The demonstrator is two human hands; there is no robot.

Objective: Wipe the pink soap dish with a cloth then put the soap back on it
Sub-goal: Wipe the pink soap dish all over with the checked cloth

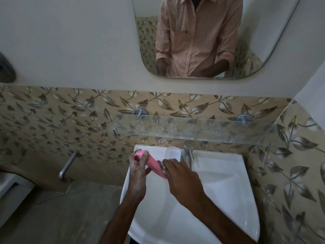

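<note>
1. The left hand [139, 171] is closed around the pink soap dish [151, 163], holding it up over the sink [219, 182].
2. The right hand [182, 178] presses something dark, maybe the cloth [163, 165], on the dish, so wiping looks unfinished.
3. The white soap [173, 153] waits on the sink edge by the tap [188, 153]. It still must go back.

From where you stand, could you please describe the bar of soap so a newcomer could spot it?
Find the white ceramic washbasin under the glass shelf. On its back ledge, just left of the chrome tap, lies the pale, rounded white soap bar. Unlike the pink plastic soap dish beside it, nobody holds it.
</note>
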